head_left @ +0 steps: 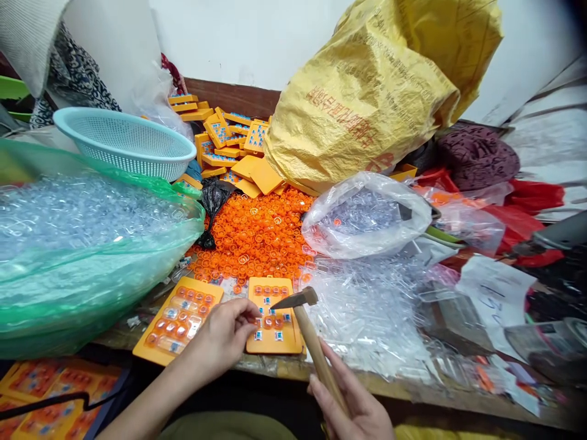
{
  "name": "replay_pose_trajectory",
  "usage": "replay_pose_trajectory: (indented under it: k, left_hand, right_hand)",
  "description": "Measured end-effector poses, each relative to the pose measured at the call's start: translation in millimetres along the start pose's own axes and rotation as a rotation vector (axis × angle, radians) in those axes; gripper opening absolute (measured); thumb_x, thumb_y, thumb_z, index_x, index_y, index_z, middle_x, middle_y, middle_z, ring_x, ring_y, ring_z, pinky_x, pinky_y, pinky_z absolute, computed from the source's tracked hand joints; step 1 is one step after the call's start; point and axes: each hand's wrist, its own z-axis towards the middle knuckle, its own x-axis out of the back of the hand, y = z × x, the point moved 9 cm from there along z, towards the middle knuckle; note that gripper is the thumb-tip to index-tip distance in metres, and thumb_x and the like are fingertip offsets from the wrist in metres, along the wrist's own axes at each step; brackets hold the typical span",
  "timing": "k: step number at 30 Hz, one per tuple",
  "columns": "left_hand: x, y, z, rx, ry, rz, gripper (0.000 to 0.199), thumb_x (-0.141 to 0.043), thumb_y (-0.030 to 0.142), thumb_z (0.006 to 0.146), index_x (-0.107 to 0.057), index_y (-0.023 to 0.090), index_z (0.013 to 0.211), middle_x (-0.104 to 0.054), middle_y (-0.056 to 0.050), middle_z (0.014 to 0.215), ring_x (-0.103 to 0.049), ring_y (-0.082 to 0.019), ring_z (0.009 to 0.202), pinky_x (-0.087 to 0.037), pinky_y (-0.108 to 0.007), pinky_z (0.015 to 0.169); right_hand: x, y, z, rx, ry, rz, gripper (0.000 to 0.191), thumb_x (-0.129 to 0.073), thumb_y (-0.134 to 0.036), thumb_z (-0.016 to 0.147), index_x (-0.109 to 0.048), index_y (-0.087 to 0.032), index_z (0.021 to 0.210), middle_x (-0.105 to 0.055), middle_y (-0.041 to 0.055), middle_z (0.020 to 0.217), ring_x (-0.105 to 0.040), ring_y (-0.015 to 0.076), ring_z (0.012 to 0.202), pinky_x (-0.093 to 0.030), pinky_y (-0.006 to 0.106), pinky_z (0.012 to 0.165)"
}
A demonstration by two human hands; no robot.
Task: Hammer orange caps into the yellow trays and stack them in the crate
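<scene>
My right hand point(351, 397) is closed around the wooden handle of a small hammer point(316, 345). The hammer's metal head hangs over the right part of an orange-yellow panel point(275, 346) lying flat on the bench. Orange transparent button caps sit on this panel, among bare blue-and-white switches. At the panel's left edge, the fingers of my left hand point(232, 330) are pinched together; whatever is between them is hidden. Partly behind my left wrist lies a second panel point(151, 351), slightly turned, its positions covered with orange and clear caps.
Loose orange caps point(257, 235) are heaped behind the panels. Clear pieces fill a green bag point(92, 275) at left and a white bag point(367, 244); more point(367, 318) spread at right. Behind stand a blue basket point(123, 140), stacked panels point(247, 168) and a yellow sack point(348, 104).
</scene>
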Motion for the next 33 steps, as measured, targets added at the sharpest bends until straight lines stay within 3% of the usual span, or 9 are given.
replay_pose_trajectory:
  k: [2,4,7,10,14,17,20,25,33]
  left_hand:
    - [-5.8,3.1,3.0,0.002,-0.021,-0.033,0.009,-0.053,0.011,0.076,-0.056,0.019,0.080,-0.062,0.000,0.072,-0.060,-0.014,0.065,-0.049,-0.023,0.061]
    - [-8.7,4.4,5.2,-0.014,-0.007,-0.027,0.010,-0.053,0.009,0.075,-0.054,0.018,0.079,-0.061,0.000,0.071,-0.059,-0.013,0.063,-0.048,-0.023,0.059]
    - [-11.0,-1.6,3.1,-0.033,0.050,-0.024,0.008,-0.053,0.011,0.078,-0.056,0.019,0.080,-0.063,-0.001,0.074,-0.060,-0.013,0.063,-0.050,-0.023,0.060]
    - [-8.7,-8.2,-6.1,-0.089,0.190,-0.037,0.010,-0.051,0.015,0.083,-0.057,0.019,0.090,-0.066,-0.002,0.080,-0.064,-0.013,0.069,-0.053,-0.024,0.065]
    - [-5.4,1.9,-23.6,-0.288,0.399,0.049,0.020,-0.048,0.013,0.087,-0.056,0.021,0.104,-0.070,-0.003,0.089,-0.068,-0.014,0.081,-0.055,-0.026,0.075]
    - [-3.8,7.5,-30.2,-0.339,0.482,0.098,0.019,-0.048,0.012,0.087,-0.056,0.020,0.103,-0.071,-0.003,0.087,-0.069,-0.014,0.078,-0.056,-0.024,0.073]
    - [-3.5,5.1,-29.9,-0.302,0.464,0.071,0.021,-0.049,0.013,0.087,-0.056,0.020,0.105,-0.071,-0.003,0.088,-0.069,-0.014,0.078,-0.057,-0.024,0.073]
    - [-12.8,-5.4,-23.7,-0.196,0.298,0.045,0.040,-0.050,0.012,0.084,-0.049,0.022,0.123,-0.069,-0.005,0.102,-0.066,-0.018,0.092,-0.056,-0.033,0.083]
    - [-16.2,-17.8,-8.5,-0.130,0.221,-0.101,0.045,-0.048,0.013,0.084,-0.042,0.024,0.127,-0.066,-0.002,0.092,-0.064,-0.015,0.080,-0.054,-0.030,0.076]
  right_hand:
    - [0.0,-11.9,-3.2,0.173,0.011,-0.083,0.041,-0.066,-0.045,0.078,-0.070,-0.025,0.113,-0.072,0.0044,0.107,-0.071,0.0202,0.088,-0.056,0.025,0.078]
    - [-3.9,-23.3,-7.6,0.328,-0.001,-0.174,0.034,-0.062,-0.038,0.083,-0.069,-0.028,0.114,-0.069,0.0017,0.116,-0.066,0.0191,0.106,-0.047,0.022,0.094]
    - [-11.2,-31.8,-12.4,0.471,-0.031,-0.313,0.035,-0.054,-0.030,0.089,-0.063,-0.031,0.122,-0.070,-0.0006,0.112,-0.067,0.0143,0.103,-0.048,0.014,0.088]
    - [-13.2,-34.6,-14.1,0.554,-0.031,-0.392,0.037,-0.054,-0.030,0.089,-0.061,-0.028,0.126,-0.073,0.0009,0.104,-0.069,0.0135,0.097,-0.050,0.012,0.082]
    - [-11.4,-35.3,-17.1,0.623,-0.006,-0.418,0.037,-0.057,-0.028,0.088,-0.063,-0.025,0.124,-0.074,0.0016,0.096,-0.071,0.0130,0.089,-0.052,0.012,0.079]
    - [-8.4,-35.6,-21.2,0.642,0.026,-0.432,0.036,-0.057,-0.025,0.088,-0.064,-0.024,0.122,-0.074,0.0026,0.094,-0.071,0.0140,0.087,-0.054,0.013,0.077]
    - [-9.6,-34.1,-24.1,0.634,0.010,-0.447,0.036,-0.055,-0.025,0.089,-0.062,-0.025,0.124,-0.074,0.0026,0.096,-0.071,0.0141,0.089,-0.054,0.013,0.077]
    - [-14.4,-30.4,-23.2,0.583,-0.039,-0.425,0.039,-0.053,-0.024,0.090,-0.058,-0.029,0.128,-0.071,0.0011,0.109,-0.068,0.0137,0.099,-0.051,0.013,0.084]
    - [-12.8,-30.4,-21.0,0.579,-0.007,-0.370,0.043,-0.058,-0.018,0.086,-0.058,-0.031,0.128,-0.068,-0.0009,0.117,-0.065,0.0145,0.106,-0.047,0.015,0.091]
